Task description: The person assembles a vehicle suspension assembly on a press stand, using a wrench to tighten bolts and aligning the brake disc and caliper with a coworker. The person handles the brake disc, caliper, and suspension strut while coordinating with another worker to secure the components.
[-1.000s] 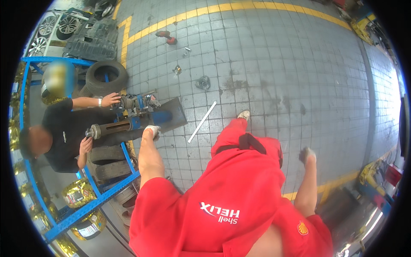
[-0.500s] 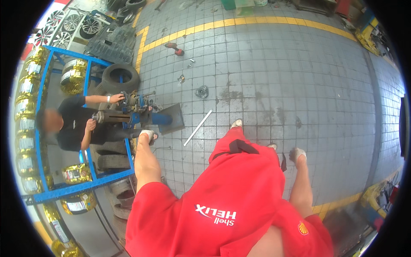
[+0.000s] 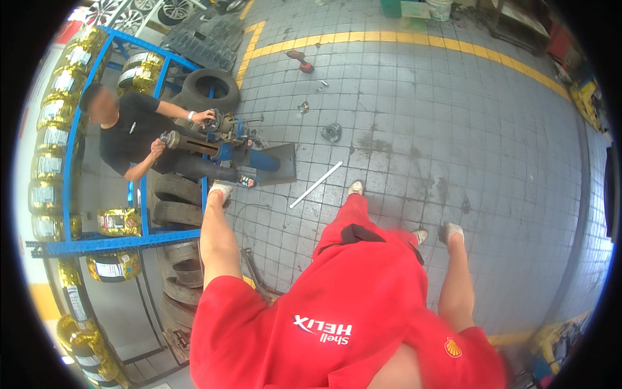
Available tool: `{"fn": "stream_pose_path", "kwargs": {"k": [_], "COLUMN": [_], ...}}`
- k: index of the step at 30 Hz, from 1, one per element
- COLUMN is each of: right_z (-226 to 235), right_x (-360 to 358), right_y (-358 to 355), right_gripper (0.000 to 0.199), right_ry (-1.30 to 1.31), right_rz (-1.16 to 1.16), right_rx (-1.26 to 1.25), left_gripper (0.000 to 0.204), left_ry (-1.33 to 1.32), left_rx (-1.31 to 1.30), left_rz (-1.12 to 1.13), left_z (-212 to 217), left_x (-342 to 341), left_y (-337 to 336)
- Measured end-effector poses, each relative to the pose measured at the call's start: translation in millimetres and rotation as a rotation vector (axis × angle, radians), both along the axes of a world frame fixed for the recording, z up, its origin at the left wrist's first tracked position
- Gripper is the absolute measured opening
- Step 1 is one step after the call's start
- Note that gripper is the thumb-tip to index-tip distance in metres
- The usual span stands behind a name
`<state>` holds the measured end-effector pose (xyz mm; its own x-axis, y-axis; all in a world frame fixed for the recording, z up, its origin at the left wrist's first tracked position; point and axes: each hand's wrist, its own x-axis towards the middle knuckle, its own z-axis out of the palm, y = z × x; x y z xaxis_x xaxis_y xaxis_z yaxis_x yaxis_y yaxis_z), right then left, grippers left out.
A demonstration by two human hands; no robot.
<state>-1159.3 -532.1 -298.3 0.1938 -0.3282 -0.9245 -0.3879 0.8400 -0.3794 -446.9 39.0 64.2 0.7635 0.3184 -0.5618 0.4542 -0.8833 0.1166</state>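
My left hand (image 3: 219, 192), gloved and seemingly empty, has drifted off the blue machine (image 3: 249, 152); my right hand (image 3: 451, 231) hangs closed, holding nothing.

Open grey tiled floor (image 3: 492, 168) lies ahead and right; a white rod (image 3: 316, 185) crosses it nearby; the blue tyre rack (image 3: 139, 236) and stacked tyres (image 3: 176, 198) block the left.

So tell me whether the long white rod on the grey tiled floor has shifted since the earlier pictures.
No. The long white rod lies at the same slant, its upper end just off the dark flat base plate, as before; only the camera view has changed.
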Motion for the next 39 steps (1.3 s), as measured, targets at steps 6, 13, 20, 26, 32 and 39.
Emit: {"fn": "stream_pose_path", "kwargs": {"k": [6,13,20,26,32,39], "right_z": [-80.1,16.0,184.5,230.2,242.7,246.6], "right_x": [41.3,217.6,376.8,415.8,429.5,468.8], "right_y": [36.8,79.1,90.2,65.4,77.7,81.7], "right_gripper": [0.032,0.028,0.029,0.033,0.037,0.043], "right_ry": [-0.013,0.1,0.209,0.389,0.466,0.507], "right_rz": [0.108,0.299,0.432,0.594,0.586,0.692], "right_rx": [-0.131,-0.076,-0.176,-0.231,-0.216,-0.221], "left_gripper": [0.026,0.037,0.051,0.064,0.077,0.095], "left_ry": [-0.193,-0.212,-0.239,0.008,0.106,-0.332], "left_rx": [-0.142,-0.66,-0.316,0.317,0.593,-1.291], "left_rz": [0.12,0.602,0.455,-0.232,-0.613,1.154], "left_z": [-51.5,-126.7,-167.9,-214.2,-256.5,-245.6], "left_x": [116.8,269.7,312.2,374.4,394.0,376.0], "left_y": [41.2,121.0,172.8,168.8,165.7,162.7]}}
